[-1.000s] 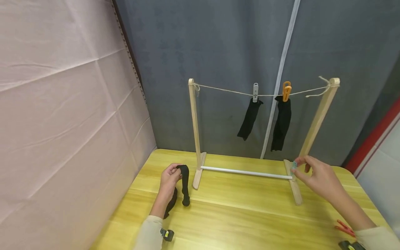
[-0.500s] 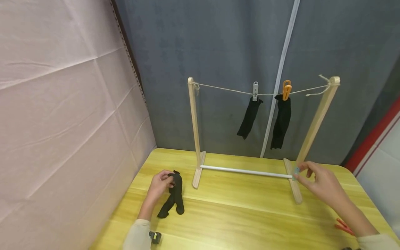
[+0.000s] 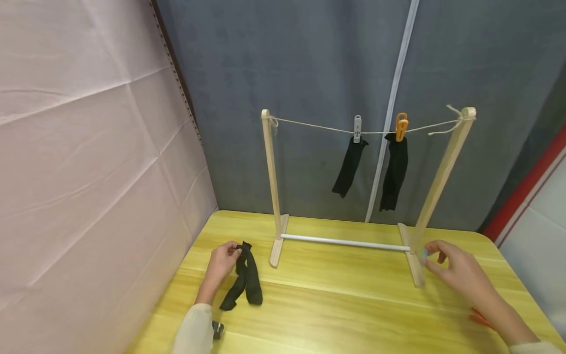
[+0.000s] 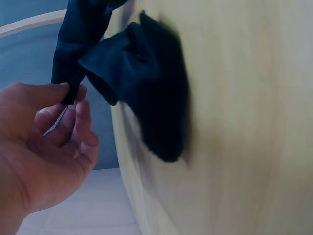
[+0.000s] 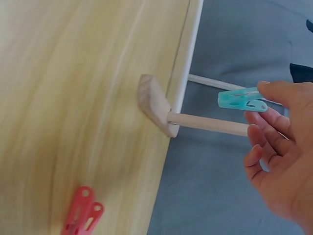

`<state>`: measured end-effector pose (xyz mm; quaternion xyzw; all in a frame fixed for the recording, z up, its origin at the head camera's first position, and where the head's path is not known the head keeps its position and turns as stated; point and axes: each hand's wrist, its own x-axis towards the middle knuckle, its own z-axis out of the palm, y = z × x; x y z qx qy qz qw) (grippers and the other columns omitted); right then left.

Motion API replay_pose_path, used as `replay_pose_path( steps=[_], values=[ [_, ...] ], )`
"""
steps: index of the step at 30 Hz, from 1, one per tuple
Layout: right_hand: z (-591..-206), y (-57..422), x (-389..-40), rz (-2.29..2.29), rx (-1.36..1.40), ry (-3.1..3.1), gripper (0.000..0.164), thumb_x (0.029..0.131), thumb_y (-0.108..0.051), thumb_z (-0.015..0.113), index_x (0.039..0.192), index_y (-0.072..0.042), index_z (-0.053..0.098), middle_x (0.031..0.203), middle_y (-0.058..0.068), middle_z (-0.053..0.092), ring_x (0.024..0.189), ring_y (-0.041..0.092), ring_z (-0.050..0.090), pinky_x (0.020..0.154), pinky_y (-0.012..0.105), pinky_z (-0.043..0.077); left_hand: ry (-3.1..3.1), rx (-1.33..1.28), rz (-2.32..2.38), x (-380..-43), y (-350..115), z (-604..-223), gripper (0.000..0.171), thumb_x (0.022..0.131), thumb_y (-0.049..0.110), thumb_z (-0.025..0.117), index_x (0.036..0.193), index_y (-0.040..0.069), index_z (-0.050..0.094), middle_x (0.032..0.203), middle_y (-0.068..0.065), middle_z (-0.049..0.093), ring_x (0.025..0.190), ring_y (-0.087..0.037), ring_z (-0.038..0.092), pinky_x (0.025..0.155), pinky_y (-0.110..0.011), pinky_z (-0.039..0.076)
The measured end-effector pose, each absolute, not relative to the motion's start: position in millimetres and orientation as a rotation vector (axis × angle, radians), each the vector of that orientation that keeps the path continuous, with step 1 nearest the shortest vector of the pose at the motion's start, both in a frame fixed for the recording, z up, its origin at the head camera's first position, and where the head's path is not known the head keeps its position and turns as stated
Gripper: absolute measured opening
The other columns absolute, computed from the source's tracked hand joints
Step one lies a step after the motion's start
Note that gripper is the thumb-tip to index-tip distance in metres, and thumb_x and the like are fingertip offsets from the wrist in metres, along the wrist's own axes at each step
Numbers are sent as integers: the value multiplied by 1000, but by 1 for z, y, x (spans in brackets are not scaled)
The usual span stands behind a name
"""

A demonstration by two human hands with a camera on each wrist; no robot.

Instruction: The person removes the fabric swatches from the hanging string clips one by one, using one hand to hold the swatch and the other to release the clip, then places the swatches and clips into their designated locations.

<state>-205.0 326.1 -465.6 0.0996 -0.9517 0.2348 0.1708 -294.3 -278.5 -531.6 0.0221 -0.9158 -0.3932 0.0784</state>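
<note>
At the table's left side my left hand point(image 3: 222, 264) pinches the end of a black sock point(image 4: 80, 44) between thumb and fingers. A second black sock point(image 4: 159, 88) lies beside it on the wood. My right hand point(image 3: 460, 270), near the rack's right foot, pinches a translucent teal clothespin point(image 5: 239, 99) between thumb and fingertips. On the string of the wooden rack point(image 3: 271, 177) hang two more black socks: a grey clothespin point(image 3: 357, 129) holds the left sock point(image 3: 348, 169), an orange clothespin point(image 3: 401, 127) the right sock point(image 3: 393, 174).
A red clothespin point(image 5: 80, 213) lies on the yellow wooden table point(image 3: 336, 300), partly hidden by my right forearm in the head view. A white bar point(image 3: 345, 241) joins the rack's feet. Behind stands a grey curtain point(image 3: 300, 64), and a pale cloth wall point(image 3: 97, 172) is at the left.
My left hand has moved left and brought its sock down beside the other one. My right hand, still pinching the teal clothespin, has shifted slightly down and right.
</note>
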Motion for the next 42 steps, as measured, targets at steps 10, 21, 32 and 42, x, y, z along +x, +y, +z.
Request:
replay_pose_path(
  steps=[10, 21, 32, 42],
  values=[
    [-481, 338, -196, 609, 251, -2863, 26, 90, -21, 85, 110, -12, 71, 98, -1, 75, 76, -1, 54, 58, 23, 42, -2818, 84, -1029, -302, -279, -539, 24, 100, 16, 73, 121, 4, 75, 111, -12, 77, 99, -30, 73, 80, -47, 61],
    [-499, 360, -188, 596, 206, -3057, 22, 91, -23, 83, 106, -14, 69, 89, -7, 70, 74, -1, 54, 61, 24, 44, -2747, 113, -1047, -296, -283, -536, 32, 103, 26, 68, 129, 8, 71, 123, -12, 75, 115, -35, 70, 93, -56, 58],
    [-510, 368, -187, 531, 182, -3208, 22, 89, -29, 85, 98, -16, 69, 88, -6, 71, 80, 12, 63, 66, 35, 51, -2627, 58, -1119, -271, -270, -518, 50, 104, 36, 68, 142, 4, 60, 138, -17, 69, 129, -42, 64, 106, -58, 55],
    [-520, 378, -177, 461, 201, -3208, 24, 87, -31, 86, 96, -19, 67, 84, -10, 66, 73, 3, 54, 63, 29, 47, -2516, 29, -1178, -262, -252, -498, 62, 101, 43, 72, 149, 8, 54, 147, -13, 64, 139, -42, 57, 116, -56, 48]
  ],
)
